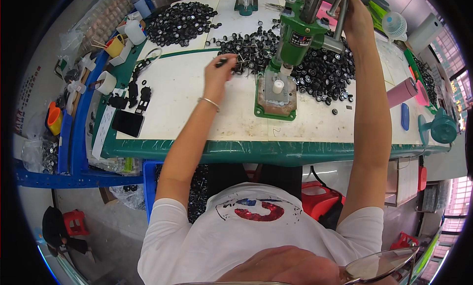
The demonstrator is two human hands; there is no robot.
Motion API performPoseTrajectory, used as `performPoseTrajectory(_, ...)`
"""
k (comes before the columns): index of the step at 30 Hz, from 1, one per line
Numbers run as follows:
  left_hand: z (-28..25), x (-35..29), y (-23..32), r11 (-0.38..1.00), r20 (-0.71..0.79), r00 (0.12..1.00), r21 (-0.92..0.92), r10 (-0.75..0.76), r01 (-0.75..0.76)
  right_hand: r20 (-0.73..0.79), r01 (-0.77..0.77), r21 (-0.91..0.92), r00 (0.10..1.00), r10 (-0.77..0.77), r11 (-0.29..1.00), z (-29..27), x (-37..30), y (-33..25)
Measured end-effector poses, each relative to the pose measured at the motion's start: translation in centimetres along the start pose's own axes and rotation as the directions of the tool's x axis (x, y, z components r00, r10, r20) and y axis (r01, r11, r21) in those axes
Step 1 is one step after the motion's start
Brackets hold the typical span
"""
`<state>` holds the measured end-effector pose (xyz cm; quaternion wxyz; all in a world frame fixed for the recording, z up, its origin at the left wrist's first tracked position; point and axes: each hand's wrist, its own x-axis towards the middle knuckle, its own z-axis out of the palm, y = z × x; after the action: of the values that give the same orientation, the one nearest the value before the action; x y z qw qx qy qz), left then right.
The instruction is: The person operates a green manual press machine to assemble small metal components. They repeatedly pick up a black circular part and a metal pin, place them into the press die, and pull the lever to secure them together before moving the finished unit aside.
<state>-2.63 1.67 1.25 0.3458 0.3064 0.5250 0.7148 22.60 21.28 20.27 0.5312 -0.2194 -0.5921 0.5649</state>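
Observation:
My left hand [218, 74] is closed on a small black part [221, 63], slightly blurred, at the left edge of a heap of small black wheels [253, 51], some with thin metal pins. To its right stands a green hand press [297, 36], its ram above a white round fixture [278, 87] on a grey plate [271, 99]. I cannot make out a part on the fixture. Raised at the top right, my right hand [355, 19] grips the metal lever [340, 24] of the press; its fingers are partly hidden.
Another wheel heap [180, 24] lies at the far left, and a second small press [246, 3] behind. A black phone [128, 123] and black strap pieces [143, 99] lie left. On the right are a pink tumbler [401, 92], a blue case [405, 116] and a teal fan [441, 127].

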Motion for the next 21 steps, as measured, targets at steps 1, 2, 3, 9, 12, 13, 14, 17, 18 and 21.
performPoseTrajectory(1,-2.0,0.4,0.2,1.000,-0.066,0.998,0.021,-0.003,0.004,-0.059,-0.006,0.025,0.998,0.008,1.000,0.8,-1.0,1.1)
performPoseTrajectory(2,-3.6,1.0,0.2,0.986,-0.105,0.994,0.165,0.025,-0.007,-0.129,0.000,0.030,0.992,0.004,1.000,1.4,-3.4,1.0)
performPoseTrajectory(3,-4.4,1.5,0.3,0.970,-0.134,0.991,0.243,0.022,0.011,-0.201,0.010,0.032,0.980,-0.003,0.999,1.6,-5.5,0.9)
performPoseTrajectory(9,-4.4,3.8,-1.7,0.808,0.163,0.986,0.576,0.041,-0.129,-0.301,-0.203,-0.077,0.938,0.171,0.976,-6.4,-14.1,4.0)
performPoseTrajectory(12,-3.7,2.9,-2.7,0.799,0.316,0.946,0.551,0.068,-0.242,-0.334,-0.301,-0.248,0.919,0.210,0.921,-9.0,-18.8,5.4)
performPoseTrajectory(13,-3.5,1.8,-2.7,0.777,0.343,0.937,0.572,0.064,-0.262,-0.346,-0.332,-0.310,0.912,0.219,0.891,-9.6,-20.2,5.8)
performPoseTrajectory(14,-2.9,0.7,-2.4,0.752,0.376,0.925,0.593,0.058,-0.288,-0.364,-0.361,-0.365,0.904,0.225,0.858,-10.2,-21.4,6.4)
performPoseTrajectory(17,-2.5,-2.5,-1.1,0.849,0.293,0.951,0.525,-0.104,-0.069,-0.259,-0.331,-0.557,0.941,0.220,0.762,-11.2,-24.4,8.5)
performPoseTrajectory(18,-2.6,-3.4,-0.6,0.876,0.289,0.947,0.483,-0.140,-0.017,-0.196,-0.245,-0.653,0.969,0.152,0.717,-11.2,-24.9,8.8)
performPoseTrajectory(21,-3.1,-6.0,0.0,0.880,0.294,0.955,0.464,-0.043,-0.104,-0.072,-0.111,-0.807,0.993,0.090,0.580,-8.4,-26.0,8.5)
